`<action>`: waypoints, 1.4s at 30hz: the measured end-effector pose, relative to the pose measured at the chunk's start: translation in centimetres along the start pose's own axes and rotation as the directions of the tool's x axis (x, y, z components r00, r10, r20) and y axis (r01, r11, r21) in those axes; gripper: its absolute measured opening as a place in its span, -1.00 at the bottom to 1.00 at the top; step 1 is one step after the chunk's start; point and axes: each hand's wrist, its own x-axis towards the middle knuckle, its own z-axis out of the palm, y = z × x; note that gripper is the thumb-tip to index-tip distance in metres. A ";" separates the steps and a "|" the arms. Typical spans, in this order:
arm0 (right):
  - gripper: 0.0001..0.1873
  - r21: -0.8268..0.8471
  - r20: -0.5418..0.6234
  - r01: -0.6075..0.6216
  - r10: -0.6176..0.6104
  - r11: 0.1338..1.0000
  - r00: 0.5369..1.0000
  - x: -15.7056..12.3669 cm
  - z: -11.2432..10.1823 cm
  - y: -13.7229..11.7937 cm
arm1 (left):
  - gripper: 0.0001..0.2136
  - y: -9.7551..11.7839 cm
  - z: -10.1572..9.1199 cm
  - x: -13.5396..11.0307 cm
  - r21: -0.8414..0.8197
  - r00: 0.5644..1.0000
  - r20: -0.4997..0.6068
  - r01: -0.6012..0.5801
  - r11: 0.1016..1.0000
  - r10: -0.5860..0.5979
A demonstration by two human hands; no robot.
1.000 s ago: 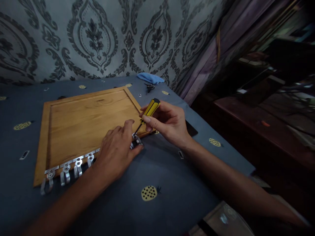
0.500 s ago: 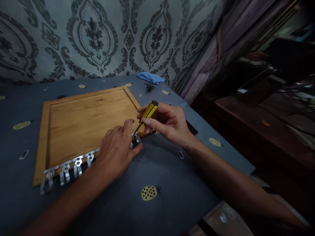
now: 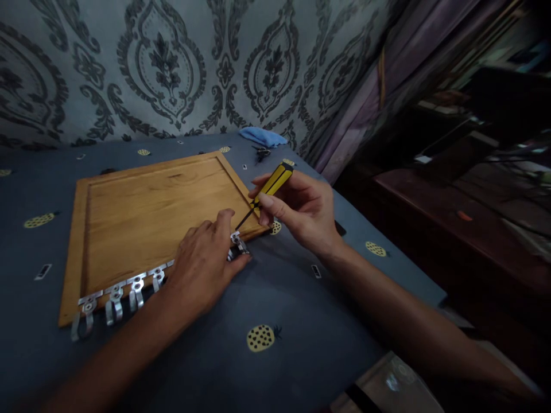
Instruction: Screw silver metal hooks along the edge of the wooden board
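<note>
A metal hook rail (image 3: 136, 282) lies along the near edge of a framed wooden board (image 3: 163, 206), its several hooks jutting over the edge. Across the rail's right part rests my left hand (image 3: 202, 264), with the thumb and fingers around its end and the board's edge; the middle of the rail is hidden under it. My right hand (image 3: 307, 212) is closed on the yellow and black handle of a screwdriver (image 3: 275, 180). The shaft slants down to the left, its tip close to the rail's right end. Whether the tip touches the metal I cannot tell.
Under the board is a blue-grey tablecloth (image 3: 301, 321) with pineapple prints. A blue cloth (image 3: 263, 136) and a small dark object (image 3: 260, 152) lie at the back near the patterned wall. To the right stands a dark red surface (image 3: 456, 218) with clutter.
My right hand has moved a little right and back, lifting the screwdriver tip slightly and tilting the handle further right. My left hand and the board have stayed put.
</note>
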 end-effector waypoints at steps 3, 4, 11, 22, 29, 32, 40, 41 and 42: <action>-0.62 -0.013 -0.008 -0.008 0.008 1.000 1.000 0.0 0.0 0.1 | -0.44 -0.4 -0.3 -0.1 -0.023 1.000 0.002 0.002 1.000 -0.002; -0.63 -0.016 0.001 -0.008 0.008 1.000 1.000 0.0 0.0 0.2 | -0.47 -0.6 -0.6 -0.1 -0.039 1.000 -0.005 0.002 0.999 -0.002; -0.47 -0.039 0.023 0.039 -0.038 0.998 0.999 -0.2 0.1 0.3 | -0.80 -0.3 -4.9 0.8 -0.382 0.937 -0.328 -0.246 0.891 0.118; -0.25 -0.255 0.020 0.137 -0.137 0.957 0.990 -0.6 0.1 1.3 | -0.87 3.7 -6.6 1.6 -0.170 0.838 -0.417 -0.452 0.876 0.351; -0.27 -0.105 0.113 0.072 -0.060 0.992 0.992 -0.6 0.1 1.0 | -0.88 2.3 -6.9 1.5 -0.082 0.835 -0.405 -0.440 0.894 0.374; -0.31 -0.099 0.169 0.042 -0.024 0.994 0.985 -1.0 -0.7 2.0 | -0.92 1.8 -7.3 1.3 -0.015 0.802 -0.484 -0.407 0.913 0.350; -0.54 -0.294 0.331 0.003 0.098 0.956 0.939 -2.1 -1.7 4.7 | -0.89 1.2 -7.6 1.4 -0.047 0.817 -0.494 -0.368 0.929 0.298; -0.55 -0.287 0.341 -0.004 0.106 0.958 0.934 -2.1 -1.7 4.6 | -0.90 1.2 -7.5 1.5 -0.056 0.819 -0.493 -0.368 0.928 0.294; -0.57 -0.285 0.350 -0.015 0.118 0.959 0.929 -2.1 -1.6 4.6 | -0.91 1.2 -7.5 1.5 -0.068 0.823 -0.489 -0.368 0.928 0.290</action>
